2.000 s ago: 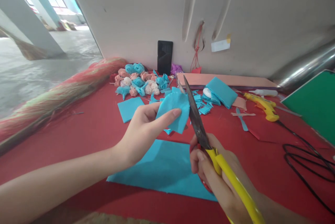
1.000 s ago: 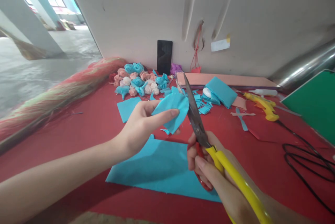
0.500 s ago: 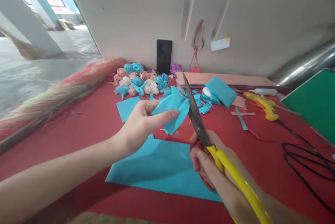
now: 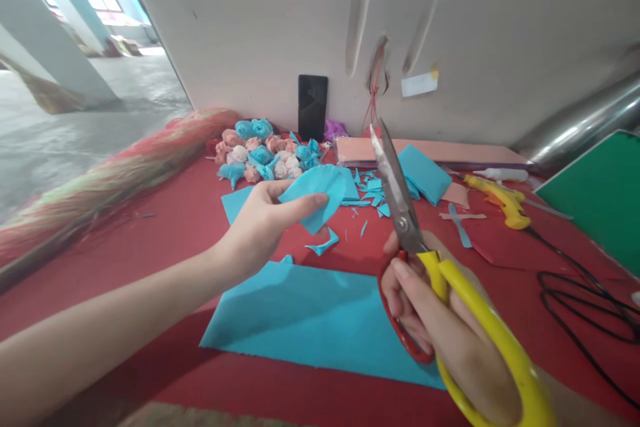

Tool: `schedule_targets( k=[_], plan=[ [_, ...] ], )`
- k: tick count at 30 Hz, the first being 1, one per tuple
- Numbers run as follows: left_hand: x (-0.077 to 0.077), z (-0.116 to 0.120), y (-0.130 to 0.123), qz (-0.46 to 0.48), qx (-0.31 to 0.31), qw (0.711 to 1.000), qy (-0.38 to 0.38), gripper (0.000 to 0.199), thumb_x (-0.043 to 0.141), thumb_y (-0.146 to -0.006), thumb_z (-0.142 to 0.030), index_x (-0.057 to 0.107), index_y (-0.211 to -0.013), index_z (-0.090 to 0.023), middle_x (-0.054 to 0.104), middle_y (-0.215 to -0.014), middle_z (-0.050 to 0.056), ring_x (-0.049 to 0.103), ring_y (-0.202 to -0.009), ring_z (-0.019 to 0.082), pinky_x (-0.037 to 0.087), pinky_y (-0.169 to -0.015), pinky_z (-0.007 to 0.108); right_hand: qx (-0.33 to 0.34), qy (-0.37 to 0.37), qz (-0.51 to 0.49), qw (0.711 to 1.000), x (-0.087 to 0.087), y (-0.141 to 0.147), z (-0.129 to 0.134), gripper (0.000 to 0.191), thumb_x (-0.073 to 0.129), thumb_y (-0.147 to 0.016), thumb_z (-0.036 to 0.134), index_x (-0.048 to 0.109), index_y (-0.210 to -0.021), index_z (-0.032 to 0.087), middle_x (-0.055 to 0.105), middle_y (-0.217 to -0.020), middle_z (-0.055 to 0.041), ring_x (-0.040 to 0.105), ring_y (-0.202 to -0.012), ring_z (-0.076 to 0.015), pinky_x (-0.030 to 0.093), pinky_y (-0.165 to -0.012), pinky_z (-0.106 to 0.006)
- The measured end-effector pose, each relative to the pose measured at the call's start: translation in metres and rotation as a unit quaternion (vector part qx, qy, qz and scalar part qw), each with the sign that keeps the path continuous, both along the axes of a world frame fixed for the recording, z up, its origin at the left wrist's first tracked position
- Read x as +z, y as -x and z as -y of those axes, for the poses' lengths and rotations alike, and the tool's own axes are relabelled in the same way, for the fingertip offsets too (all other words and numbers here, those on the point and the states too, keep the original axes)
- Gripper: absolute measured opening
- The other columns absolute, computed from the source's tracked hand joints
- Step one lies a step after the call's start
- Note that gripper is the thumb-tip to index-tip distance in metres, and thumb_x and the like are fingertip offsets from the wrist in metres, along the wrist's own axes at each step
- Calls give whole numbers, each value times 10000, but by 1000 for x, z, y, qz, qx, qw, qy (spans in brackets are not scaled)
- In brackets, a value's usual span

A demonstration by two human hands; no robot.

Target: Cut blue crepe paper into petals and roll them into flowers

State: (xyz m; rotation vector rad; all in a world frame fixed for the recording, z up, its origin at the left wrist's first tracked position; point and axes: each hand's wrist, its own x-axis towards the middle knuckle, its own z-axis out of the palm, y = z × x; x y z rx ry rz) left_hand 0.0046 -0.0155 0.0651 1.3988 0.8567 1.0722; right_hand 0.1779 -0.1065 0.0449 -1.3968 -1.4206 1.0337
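Between thumb and fingers, my left hand (image 4: 273, 217) pinches a blue paper petal (image 4: 317, 192) with a rounded edge. My right hand (image 4: 425, 300) grips a large pair of scissors (image 4: 405, 217) with yellow and red handles. Their blades point up and away, slightly apart, to the right of the petal and not touching it. A big blue crepe paper sheet (image 4: 315, 310) lies flat below both hands. One curved blue offcut (image 4: 324, 242) rests on the red table under the petal. More blue scraps (image 4: 373, 188) lie just behind.
Paper roses (image 4: 263, 154) in blue, pink and white are heaped at the back left. A black phone (image 4: 313, 107) leans on the wall. Folded blue paper (image 4: 425, 174), a yellow glue gun (image 4: 500, 200) with a black cord (image 4: 575, 300), and a green board (image 4: 600, 194) are at right.
The scissors have moved right and toward me, away from the petal. My left hand has shifted slightly left with the petal. A curved offcut now shows on the table below it.
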Motion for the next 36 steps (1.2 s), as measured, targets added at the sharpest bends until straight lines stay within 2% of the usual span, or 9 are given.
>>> schedule_targets(
  k=[7,15,18,20,24,26,31,34,36],
  plan=[
    [-5,1,0,-42,0,997,-58,208,647,-729,-288,637,-562,-164,643,-566,-10,575,-539,112,440,-562,218,56,34,-67,996,-6,-9,-15,187,452,-812,271,447,-987,204,538,-741,6,354,-429,-49,324,-404,-186],
    [-5,3,0,-47,1,996,-74,224,631,-749,-309,666,-577,-171,654,-606,0,601,-640,144,466,-630,245,74,21,-83,994,0,-14,-16,164,474,-841,295,444,-986,224,520,-716,20,387,-473,-50,309,-413,-169],
    [-3,5,-1,-94,-5,983,-157,210,594,-784,-257,663,-601,-180,651,-639,-1,596,-628,127,470,-606,230,104,67,-142,982,9,-15,-18,187,460,-857,352,431,-961,199,506,-670,24,378,-451,-50,337,-405,-175],
    [-3,7,-2,-154,-4,938,-310,146,581,-784,-174,681,-678,-186,651,-716,11,592,-642,115,462,-583,215,128,106,-195,967,15,-16,-19,186,468,-854,355,433,-903,180,497,-656,18,392,-458,-52,348,-411,-182],
    [-8,9,-4,-229,34,746,-625,190,629,-725,-105,681,-844,-243,650,-751,-4,572,-659,123,461,-675,265,132,127,-267,946,22,-15,-17,206,560,-813,363,456,-842,188,441,-614,46,396,-465,-45,357,-429,-180],
    [-10,11,-5,-207,58,725,-654,187,707,-653,-111,678,-767,-257,636,-665,-43,544,-604,110,446,-797,285,133,131,-264,946,20,-13,-14,183,605,-779,302,466,-824,192,405,-573,66,384,-458,-36,359,-429,-163],
    [-6,20,-9,-145,30,916,-374,446,656,-627,-56,660,-1009,-285,652,-914,27,568,-860,195,375,-944,335,59,70,-148,985,17,-12,-9,180,601,-737,242,496,-873,190,396,-524,73,377,-428,-35,334,-367,-121],
    [-3,20,-9,-94,-46,978,-181,304,561,-730,-125,643,-1008,-217,648,-950,60,576,-894,216,453,-813,303,37,51,-90,994,20,-15,-10,289,604,-714,254,453,-955,202,514,-716,24,523,-593,-71,465,-486,-134],
    [-4,19,-8,-105,-121,985,-63,247,429,-833,-218,668,-889,-195,665,-846,60,601,-806,206,470,-727,282,19,8,-65,998,23,-16,-10,312,593,-709,242,429,-972,211,531,-811,4,561,-709,-89,499,-573,-135]
  ],
)
